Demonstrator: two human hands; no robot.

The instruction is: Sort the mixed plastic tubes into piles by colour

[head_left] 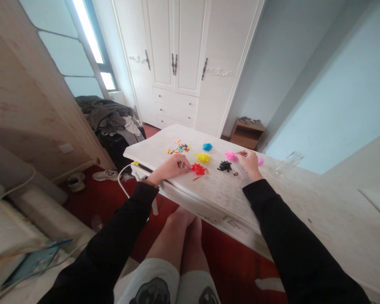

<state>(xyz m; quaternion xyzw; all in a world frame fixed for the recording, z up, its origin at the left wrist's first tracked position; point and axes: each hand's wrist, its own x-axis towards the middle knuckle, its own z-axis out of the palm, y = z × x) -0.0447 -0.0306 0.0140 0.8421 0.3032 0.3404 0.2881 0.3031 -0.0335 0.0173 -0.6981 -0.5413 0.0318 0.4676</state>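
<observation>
Small piles of what look like little rubber bands lie on the white table, sorted by colour. My left hand (176, 166) rests at the left edge of the red pile (198, 169), its fingers drawn together; anything between them is too small to make out. Beside the pink pile (231, 156) my right hand (248, 162) has its fingertips pinched, and what they hold cannot be made out. Between the hands lie a yellow pile (203, 158), a blue pile (207, 147) and a black pile (224, 166). A mixed-colour pile (181, 147) lies beyond my left hand.
A clear glass container (289, 164) is on the table (164, 139), right of my right hand. More pink (260, 161) shows behind that hand. A white cable (122, 177) hangs at the table's left edge. Beyond stand a wardrobe (177, 101) and a small wooden cabinet (246, 134).
</observation>
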